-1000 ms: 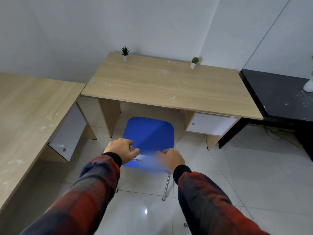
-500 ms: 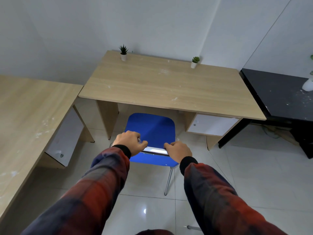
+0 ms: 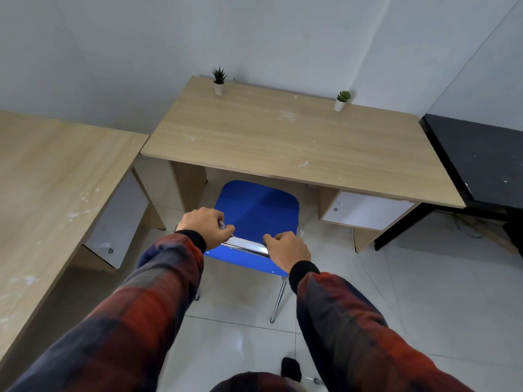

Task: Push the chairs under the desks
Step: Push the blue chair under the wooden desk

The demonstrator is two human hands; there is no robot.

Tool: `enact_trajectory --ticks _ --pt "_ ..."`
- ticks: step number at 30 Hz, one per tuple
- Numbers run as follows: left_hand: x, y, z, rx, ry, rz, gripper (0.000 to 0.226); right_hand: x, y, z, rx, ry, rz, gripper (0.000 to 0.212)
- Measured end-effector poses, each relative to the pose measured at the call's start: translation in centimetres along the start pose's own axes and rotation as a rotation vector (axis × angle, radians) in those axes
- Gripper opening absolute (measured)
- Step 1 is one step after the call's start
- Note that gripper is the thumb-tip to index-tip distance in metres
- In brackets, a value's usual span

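A blue chair (image 3: 256, 210) with chrome legs stands in front of the middle wooden desk (image 3: 285, 142), its seat's far edge just under the desk's front edge. My left hand (image 3: 205, 229) grips the left end of the chair's chrome back rail. My right hand (image 3: 285, 248) grips the rail's right end. Both arms wear red plaid sleeves. The chair's front legs are hidden under the seat.
Two small potted plants (image 3: 219, 80) (image 3: 342, 99) stand at the desk's back edge. A drawer unit (image 3: 365, 212) hangs under the desk's right side. Another wooden desk (image 3: 42, 193) is on the left, a black table (image 3: 478, 157) on the right. The floor is pale tile.
The chair has slid forward toward the desk with both hands on its back rail; its seat now reaches the desk's front edge.
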State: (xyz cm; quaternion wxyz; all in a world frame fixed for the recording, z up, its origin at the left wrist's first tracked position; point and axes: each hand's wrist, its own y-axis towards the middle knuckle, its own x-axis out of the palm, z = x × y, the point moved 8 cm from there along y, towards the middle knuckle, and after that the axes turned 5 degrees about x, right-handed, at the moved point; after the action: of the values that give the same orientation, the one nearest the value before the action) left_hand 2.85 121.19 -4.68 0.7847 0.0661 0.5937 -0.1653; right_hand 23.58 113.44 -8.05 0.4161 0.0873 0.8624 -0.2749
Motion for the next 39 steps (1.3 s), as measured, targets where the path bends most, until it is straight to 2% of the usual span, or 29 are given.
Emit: enact_trajectory --ticks 13,24,31,39 --pt "0.2 3.4 0.8 -0.105 0.043 -0.006 0.034 -1.8 3.7 -0.9 -0.109 0.055 -0.028 0.042" --pt "1.7 5.5 6.9 -0.184 0.039 -0.149 0.043 -6.6 9.3 1.6 -0.188 0.068 -0.112 0.046" --pt "2.4 4.9 6.6 -0.194 0.062 -0.136 0.052 -6.0 9.6 2.0 -0.223 0.073 -0.122 0.04" --pt "3.0 6.8 10.8 -0.223 0.051 -0.117 0.052 -9.5 13.6 3.5 -0.219 0.096 -0.158 0.039"
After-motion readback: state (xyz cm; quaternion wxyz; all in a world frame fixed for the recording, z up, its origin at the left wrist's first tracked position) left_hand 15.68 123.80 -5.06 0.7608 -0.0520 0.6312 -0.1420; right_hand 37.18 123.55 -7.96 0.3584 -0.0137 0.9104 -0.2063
